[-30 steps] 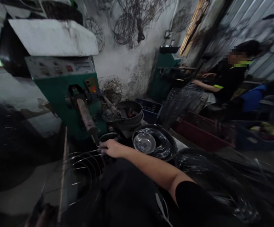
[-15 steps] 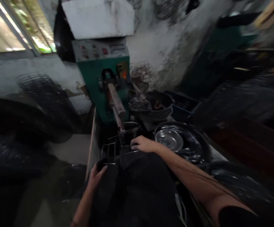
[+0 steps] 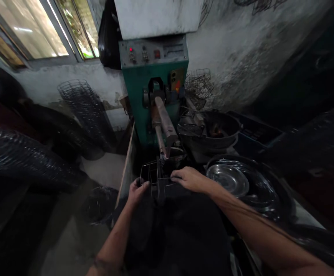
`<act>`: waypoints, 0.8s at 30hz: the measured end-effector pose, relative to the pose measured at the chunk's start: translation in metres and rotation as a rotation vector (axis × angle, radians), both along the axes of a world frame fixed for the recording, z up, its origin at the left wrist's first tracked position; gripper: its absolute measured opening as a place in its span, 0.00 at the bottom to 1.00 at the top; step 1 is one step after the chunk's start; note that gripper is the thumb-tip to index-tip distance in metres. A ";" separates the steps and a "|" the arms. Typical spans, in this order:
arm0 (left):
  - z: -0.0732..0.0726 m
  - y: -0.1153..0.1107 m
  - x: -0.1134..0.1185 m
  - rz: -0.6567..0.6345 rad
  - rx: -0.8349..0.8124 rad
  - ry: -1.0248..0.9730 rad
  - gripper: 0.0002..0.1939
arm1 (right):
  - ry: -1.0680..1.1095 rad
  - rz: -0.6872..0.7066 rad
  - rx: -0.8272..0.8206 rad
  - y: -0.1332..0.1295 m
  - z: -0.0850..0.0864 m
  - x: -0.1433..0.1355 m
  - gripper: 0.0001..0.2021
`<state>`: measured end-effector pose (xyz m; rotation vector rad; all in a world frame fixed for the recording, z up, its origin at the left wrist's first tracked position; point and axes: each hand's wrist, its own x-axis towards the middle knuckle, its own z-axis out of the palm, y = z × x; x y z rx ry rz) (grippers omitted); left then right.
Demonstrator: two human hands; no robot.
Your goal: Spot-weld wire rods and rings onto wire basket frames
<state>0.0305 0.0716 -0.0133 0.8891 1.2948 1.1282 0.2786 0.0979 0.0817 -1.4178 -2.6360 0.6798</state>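
Both hands, the left (image 3: 138,189) and right (image 3: 187,179), gripped a wire frame (image 3: 153,183) below a green machine (image 3: 132,84).

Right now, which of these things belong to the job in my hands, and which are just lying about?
In use:
- wire frame, in left hand and right hand
- green machine, probably, just ahead

Apparently lying about:
- shiny metal dish
- wire stack by the wall

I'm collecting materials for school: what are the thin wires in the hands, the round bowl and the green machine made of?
Thin wires: probably bare steel, thin with pale glints.
Round bowl: likely smooth metal, judging by its silvery shine.
Green machine: looks like painted sheet metal, with flat panels and crisp edges.
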 end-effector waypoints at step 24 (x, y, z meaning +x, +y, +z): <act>0.009 0.046 0.048 0.090 0.143 0.020 0.25 | 0.105 0.157 0.129 0.070 -0.021 0.044 0.14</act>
